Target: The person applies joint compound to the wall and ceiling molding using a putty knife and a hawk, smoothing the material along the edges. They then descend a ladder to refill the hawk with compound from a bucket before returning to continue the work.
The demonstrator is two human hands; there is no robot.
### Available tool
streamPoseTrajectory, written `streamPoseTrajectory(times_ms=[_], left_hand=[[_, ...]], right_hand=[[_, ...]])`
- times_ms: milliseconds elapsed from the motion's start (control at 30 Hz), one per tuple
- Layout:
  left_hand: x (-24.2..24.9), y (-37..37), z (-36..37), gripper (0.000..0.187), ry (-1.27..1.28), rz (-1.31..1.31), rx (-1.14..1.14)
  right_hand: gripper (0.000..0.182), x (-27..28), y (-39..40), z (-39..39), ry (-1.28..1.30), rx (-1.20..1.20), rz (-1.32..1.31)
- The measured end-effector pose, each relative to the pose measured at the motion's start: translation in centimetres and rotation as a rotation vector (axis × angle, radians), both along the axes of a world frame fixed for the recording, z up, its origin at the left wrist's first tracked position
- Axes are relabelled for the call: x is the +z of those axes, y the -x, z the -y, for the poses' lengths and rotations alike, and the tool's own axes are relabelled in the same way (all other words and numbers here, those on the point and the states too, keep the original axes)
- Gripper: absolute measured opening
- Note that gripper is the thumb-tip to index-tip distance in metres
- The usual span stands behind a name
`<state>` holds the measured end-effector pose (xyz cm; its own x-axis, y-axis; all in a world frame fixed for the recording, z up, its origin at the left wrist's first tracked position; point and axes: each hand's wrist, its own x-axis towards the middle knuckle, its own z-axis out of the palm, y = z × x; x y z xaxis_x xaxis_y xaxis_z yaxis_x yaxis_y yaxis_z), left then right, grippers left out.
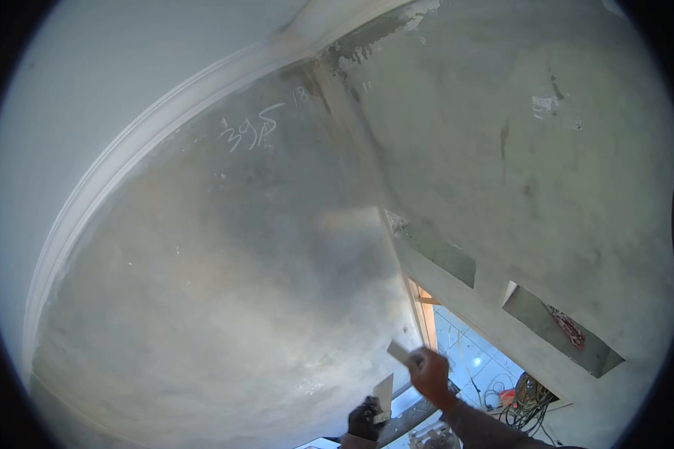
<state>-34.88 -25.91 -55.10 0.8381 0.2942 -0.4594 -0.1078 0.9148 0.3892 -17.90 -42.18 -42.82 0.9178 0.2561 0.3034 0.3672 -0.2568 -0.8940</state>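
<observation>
My right hand [432,376] is bare and closed around a small flat scraper [398,352], whose pale blade points up and left, close to the wall [277,299] in this view. Lower down, my left hand [363,420] wears a dark glove and grips a wider flat putty blade [383,395] that stands roughly upright. The two blades are apart, with the right one higher. Grey, patchy plaster covers the wall, and chalk numbers [253,129] are written near its top.
A white cornice [127,142] curves along the ceiling. The right wall [577,187] has two rectangular recesses, one holding a reddish bundle [568,327]. Below an opening lie blue-lit floor tiles [464,348], coiled cables [530,400] and a wooden frame edge [427,310].
</observation>
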Motion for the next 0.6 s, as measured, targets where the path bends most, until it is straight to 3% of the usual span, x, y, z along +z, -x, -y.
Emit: streamPoseTrajectory(times_ms=[67, 100, 133, 200, 267, 300, 333, 400, 433, 467, 533, 567, 600], left_hand=[[-1.0, -0.4, 2.4, 0.018, -1.367, -0.232, -0.251], [-2.2, -0.9, 2.1, 0.03, -2.072, -0.161, -0.108], [-4.7, -1.5, 1.4, 0.028, -2.1, -0.255, -0.069], [-11.7, -4.0, -2.9, 0.024, -1.849, -0.537, -0.029], [-20.5, -7.0, -10.0, 0.022, -1.617, -0.523, 0.163], [-15.1, -7.6, -8.9, 0.024, -1.765, -0.761, 0.045], [-2.3, -8.6, -5.4, 0.026, -1.901, -0.998, -0.098], [-0.5, -8.7, -6.6, 0.029, -2.095, -0.815, -0.353], [-0.1, -9.8, -7.5, 0.027, -2.145, -0.766, -0.205], [0.2, -11.2, -8.7, 0.026, -2.185, -0.716, -0.058], [1.3, -14.6, -12.0, 0.027, -2.499, -0.569, 0.148], [3.1, -17.0, -14.0, 0.028, -2.397, -0.44, 0.207], [7.5, -19.2, -15.2, 0.028, -2.571, -0.485, 0.185]], right_hand=[[0.009, -3.5, 2.5, -0.7, 0.102, 0.068, 0.174], [0.008, -4.3, 3.7, -0.6, 0.1, 0.091, 0.152], [0.009, -4.6, 4.9, -0.1, 0.1, 0.114, 0.129], [0.009, -6.1, 5.1, 1.7, 0.171, 0.168, 0.125], [0.01, -7.6, 4.5, 3.5, 0.265, 0.059, 0.024], [0.011, -6.8, 4.0, 4.3, 0.226, -0.028, 0.016], [0.011, -6.1, 2.9, 4.9, 0.242, -0.034, 0.031], [0.01, -5.6, 0.7, 6.6, 0.117, -0.161, 0.206], [0.009, -6.6, -0.6, 7.0, -0.005, -0.154, -0.066], [0.008, -6.7, -2.0, 7.6, -0.075, -0.145, -0.083], [0.008, 1.1, -3.1, 8.7, -0.233, -0.132, -0.254], [0.008, 3.6, -4.3, 9.2, -0.177, -0.129, -0.151], [0.009, 7.1, -5.3, 9.5, -0.117, -0.124, -0.048]])
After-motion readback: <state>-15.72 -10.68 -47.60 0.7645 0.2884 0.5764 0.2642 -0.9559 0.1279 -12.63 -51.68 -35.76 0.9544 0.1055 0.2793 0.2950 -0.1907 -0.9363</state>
